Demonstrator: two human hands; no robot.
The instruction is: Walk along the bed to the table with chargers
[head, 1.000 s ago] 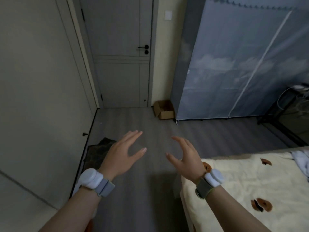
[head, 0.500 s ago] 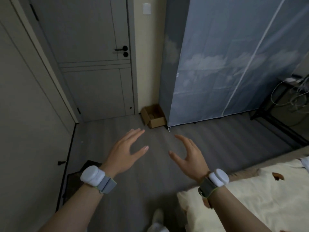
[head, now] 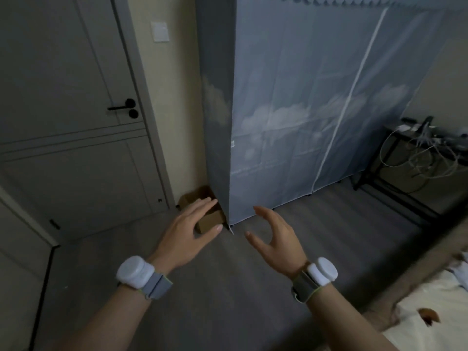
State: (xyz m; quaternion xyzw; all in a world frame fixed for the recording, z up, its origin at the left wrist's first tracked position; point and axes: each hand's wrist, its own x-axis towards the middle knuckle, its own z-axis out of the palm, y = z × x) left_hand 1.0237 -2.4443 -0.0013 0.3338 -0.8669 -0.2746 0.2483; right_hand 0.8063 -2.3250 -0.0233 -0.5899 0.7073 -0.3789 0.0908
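Dim grey laminate floor [head: 228, 312] fills a small bedroom seen from the head camera, where a person holds both bare hands out in mid-air, holding nothing. Left hand [head: 188, 230] is spread with fingers straight and thumb apart, palm down, and in this view it overlaps an open cardboard box [head: 210, 219] that sits on the floor against the cream wall, at the corner of a fabric wardrobe [head: 304, 110]; whether the hand touches the box cannot be told. Right hand [head: 276, 239] hangs just beside the left, the two apart, its fingers loosely curved and thumb pointing inward, in front of the wardrobe's lower edge. Each wrist carries a white puck-shaped tracker on a grey strap, one on the left [head: 135, 271] and one on the right [head: 323, 271]. Wardrobe cover is blue-grey with a pale cloud print and a white zip line running down its front. Grey panelled door [head: 76, 122] with a black lever handle [head: 121, 107] stands at left, a white wall switch [head: 160, 32] beside its frame. Black metal table [head: 395, 158] at right bears a tangle of white cables [head: 420, 153]. Cream bedding [head: 430, 312] with a brown print shows at lower right
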